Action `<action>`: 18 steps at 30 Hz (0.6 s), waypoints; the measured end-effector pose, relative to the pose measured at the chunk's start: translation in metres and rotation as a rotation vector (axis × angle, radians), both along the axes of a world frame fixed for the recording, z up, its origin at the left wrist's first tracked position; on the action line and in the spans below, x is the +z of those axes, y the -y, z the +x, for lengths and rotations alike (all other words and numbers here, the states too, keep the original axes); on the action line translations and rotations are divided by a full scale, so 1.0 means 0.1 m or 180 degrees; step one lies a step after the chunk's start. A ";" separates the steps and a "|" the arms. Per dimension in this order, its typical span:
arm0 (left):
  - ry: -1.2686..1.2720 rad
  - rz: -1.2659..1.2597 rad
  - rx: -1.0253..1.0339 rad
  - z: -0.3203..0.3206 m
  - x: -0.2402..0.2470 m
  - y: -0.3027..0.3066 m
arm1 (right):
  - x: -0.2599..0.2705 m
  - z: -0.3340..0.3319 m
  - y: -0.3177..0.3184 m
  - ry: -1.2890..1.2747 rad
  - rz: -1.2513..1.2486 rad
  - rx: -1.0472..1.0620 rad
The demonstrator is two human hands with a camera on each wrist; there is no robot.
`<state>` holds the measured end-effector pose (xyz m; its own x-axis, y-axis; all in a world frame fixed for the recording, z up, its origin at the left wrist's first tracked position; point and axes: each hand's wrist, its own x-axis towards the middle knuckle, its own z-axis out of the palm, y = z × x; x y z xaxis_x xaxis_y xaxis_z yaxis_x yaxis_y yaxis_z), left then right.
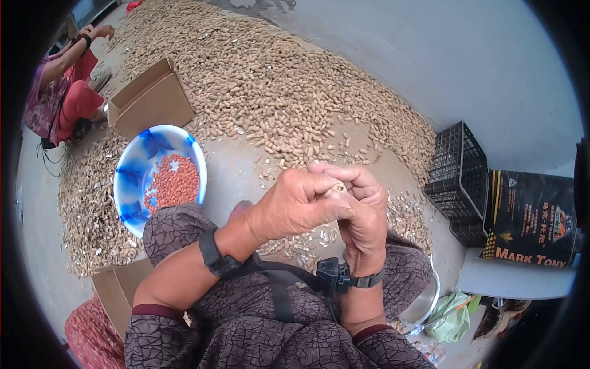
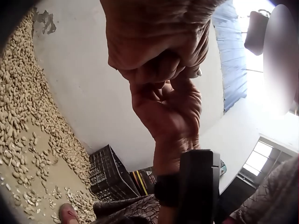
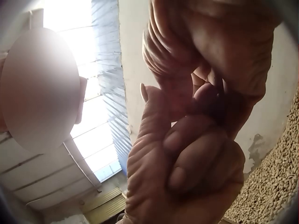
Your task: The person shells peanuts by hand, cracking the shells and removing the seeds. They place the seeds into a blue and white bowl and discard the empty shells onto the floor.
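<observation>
In the head view, my left hand [image 1: 292, 203] and right hand [image 1: 364, 212] meet in front of my lap. A pale peanut [image 1: 339, 188] shows between the thumbs and forefingers, pinched from both sides. Seen from the left wrist, the left hand [image 2: 156, 39] bends over the right hand [image 2: 169, 112], and their fingers hide the peanut. The right wrist view has the right hand [image 3: 215, 46] above and the left hand [image 3: 187, 172] below, its fingers curled in. Left of my knees stands a blue-and-white basin [image 1: 128, 169] with red peanut kernels [image 1: 175, 184] in it.
A large heap of unshelled peanuts [image 1: 264, 80] spreads along the wall. Broken shells [image 1: 92, 209] cover the floor at left. A cardboard box [image 1: 153, 104] stands behind the basin, near a crouching person [image 1: 67, 92]. At right are a black crate [image 1: 458, 178] and a printed black sack [image 1: 531, 215].
</observation>
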<state>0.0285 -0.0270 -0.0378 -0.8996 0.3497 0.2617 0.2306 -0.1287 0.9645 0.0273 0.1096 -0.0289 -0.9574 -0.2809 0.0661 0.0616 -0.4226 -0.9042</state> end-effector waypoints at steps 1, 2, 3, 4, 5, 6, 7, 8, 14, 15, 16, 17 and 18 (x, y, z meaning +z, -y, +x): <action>0.0008 -0.0069 0.0046 0.01 0.01 0.00 | 0.01 0.01 0.01 -0.0045 0.0023 -0.0017; 0.0007 -0.0068 0.0043 0.01 0.01 0.00 | 0.01 0.01 0.01 -0.0091 0.0047 -0.0033; 0.0039 -0.0019 0.0078 0.02 0.01 -0.01 | 0.00 0.01 0.01 -0.0092 0.0047 -0.0035; 0.0074 0.0030 0.0112 0.03 0.00 -0.01 | -0.01 0.00 0.02 -0.0169 0.0056 -0.0063; 0.0076 0.0031 0.0112 0.03 0.01 -0.02 | -0.02 0.00 0.02 -0.0244 0.0064 -0.0090; -0.0031 0.0003 0.0194 0.03 0.01 -0.03 | -0.03 -0.01 0.02 -0.0241 0.0066 -0.0087; -0.0134 -0.0027 0.0276 0.03 0.01 -0.03 | -0.04 -0.01 0.03 -0.0287 0.0053 -0.0097; -0.0125 -0.0028 0.0278 0.02 -0.01 -0.01 | -0.06 -0.02 0.03 -0.0332 0.0040 -0.0108; 0.1592 0.0821 -0.0155 -0.07 -0.06 0.01 | -0.15 -0.06 0.10 -0.0108 0.0390 -0.0252; 0.1679 0.0950 -0.0191 -0.08 -0.08 0.01 | -0.15 -0.07 0.10 -0.0106 0.0384 -0.0245; 0.1764 0.1081 -0.0233 -0.08 -0.08 0.00 | -0.14 -0.07 0.09 -0.0074 0.0415 -0.0177; 0.1762 0.1079 -0.0237 -0.08 -0.08 0.00 | -0.12 -0.08 0.08 -0.0043 0.0447 -0.0114; 0.1680 0.0988 -0.0160 -0.08 -0.08 -0.02 | -0.09 -0.07 0.07 -0.0051 0.0448 -0.0122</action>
<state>0.0202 -0.0252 -0.0460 -0.9198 0.3740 -0.1183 -0.2817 -0.4202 0.8626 0.0199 0.1031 -0.0383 -0.9668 -0.2519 0.0439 0.0331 -0.2934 -0.9554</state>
